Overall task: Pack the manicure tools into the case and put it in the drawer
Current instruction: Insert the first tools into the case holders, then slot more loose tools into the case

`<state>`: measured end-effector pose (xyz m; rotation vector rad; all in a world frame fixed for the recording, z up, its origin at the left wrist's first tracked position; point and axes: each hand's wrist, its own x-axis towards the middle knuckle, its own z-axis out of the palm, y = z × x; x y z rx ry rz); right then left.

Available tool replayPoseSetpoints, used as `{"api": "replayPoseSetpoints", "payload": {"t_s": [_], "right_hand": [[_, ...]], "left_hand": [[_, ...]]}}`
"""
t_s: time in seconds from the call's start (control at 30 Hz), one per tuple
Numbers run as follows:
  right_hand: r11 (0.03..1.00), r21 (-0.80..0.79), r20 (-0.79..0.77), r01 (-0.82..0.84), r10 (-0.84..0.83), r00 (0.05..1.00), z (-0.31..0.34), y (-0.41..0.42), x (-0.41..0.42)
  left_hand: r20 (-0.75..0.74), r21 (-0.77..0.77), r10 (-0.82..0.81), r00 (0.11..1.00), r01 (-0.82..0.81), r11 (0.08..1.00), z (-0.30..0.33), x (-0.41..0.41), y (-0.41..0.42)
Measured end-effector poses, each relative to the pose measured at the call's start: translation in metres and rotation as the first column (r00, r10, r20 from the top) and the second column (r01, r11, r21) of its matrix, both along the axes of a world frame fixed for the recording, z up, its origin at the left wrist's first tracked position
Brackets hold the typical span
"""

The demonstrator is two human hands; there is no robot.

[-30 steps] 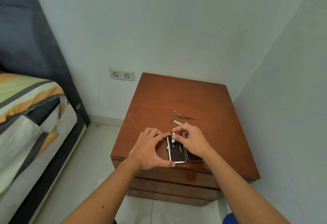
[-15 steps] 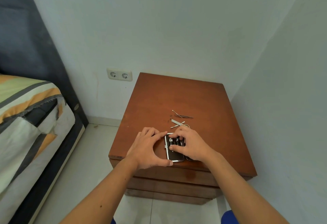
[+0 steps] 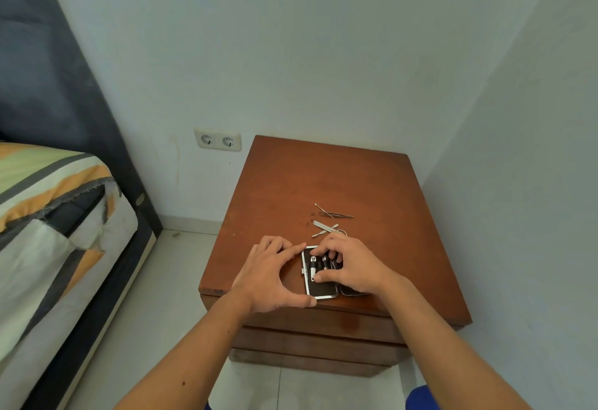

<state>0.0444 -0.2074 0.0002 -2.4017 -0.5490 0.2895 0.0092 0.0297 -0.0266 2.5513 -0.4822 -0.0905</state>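
Case lying open near front edge of table, black lining w/ silver rim. Left half showing; right half mostly hidden under right hand, only a dark sliver peeking out below the palm. A few tools sitting upright-ish in the lining straps: silver clipper clear enough, dark-handled pieces beside it hard to tell apart.

Right hand lying over the case, fingers curled down onto the tool row, thumb tip pressing on the lining just below the clipper. Grip narrow, fingertips bunched on the tools; can't tell which tool it is pinching, if any, since fingers are covering the contact.

Left hand bracing the case from the left: index finger stretching to its far corner, thumb touching the near corner, wide C-shaped grip framing the left edge. Palm resting on table.

Loose tools lying behind the hands, apart from case: tweezers w/ a thin pick crossing them; nearer, a flat file crossing a small pusher. A faint ring-shaped item by the right knuckles, too small to ID.

Drawer fronts below the tabletop appearing closed, partly blocked by forearms. Double wall socket left of table. Striped bed at left, cut off by frame edge. Blue fabric at bottom edge, cropped.
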Motion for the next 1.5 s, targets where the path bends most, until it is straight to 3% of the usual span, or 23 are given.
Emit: {"api": "replayPoseSetpoints", "payload": {"t_s": [0.27, 0.63, 0.7, 0.8, 0.93, 1.3, 1.5], "right_hand": [[0.991, 0.095, 0.066, 0.097, -0.104, 0.992, -0.008, 0.006, -0.01], [0.998, 0.062, 0.006, 0.017, -0.018, 1.0, 0.0, -0.001, -0.005], [0.988, 0.138, -0.013, 0.071, -0.07, 0.998, 0.003, -0.002, -0.007], [0.919, 0.28, 0.042, 0.278, -0.3, 0.953, 0.003, -0.014, -0.002], [0.885, 0.114, 0.136, 0.452, -0.464, 0.875, -0.003, -0.03, 0.016], [0.879, -0.075, -0.007, 0.471, -0.472, 0.881, 0.009, -0.022, 0.039], [0.858, 0.056, -0.091, 0.511, -0.505, 0.858, 0.008, -0.032, 0.04]], "left_hand": [[-0.013, 0.016, -0.015, 1.0, 0.015, 1.0, -0.002, 0.001, 0.001], [-0.004, 0.031, -0.018, 1.0, 0.018, 0.999, -0.003, 0.002, 0.001], [0.0, 0.027, -0.018, 1.0, 0.018, 0.999, -0.004, 0.002, 0.002], [0.004, 0.023, -0.021, 1.0, 0.021, 1.0, -0.004, 0.002, 0.002], [-0.022, 0.028, -0.025, 0.999, 0.026, 0.999, -0.003, 0.003, 0.002], [-0.018, 0.04, -0.035, 0.999, 0.035, 0.999, -0.002, 0.003, 0.002], [-0.011, 0.038, -0.032, 0.999, 0.032, 0.999, -0.002, 0.003, 0.002]]}}
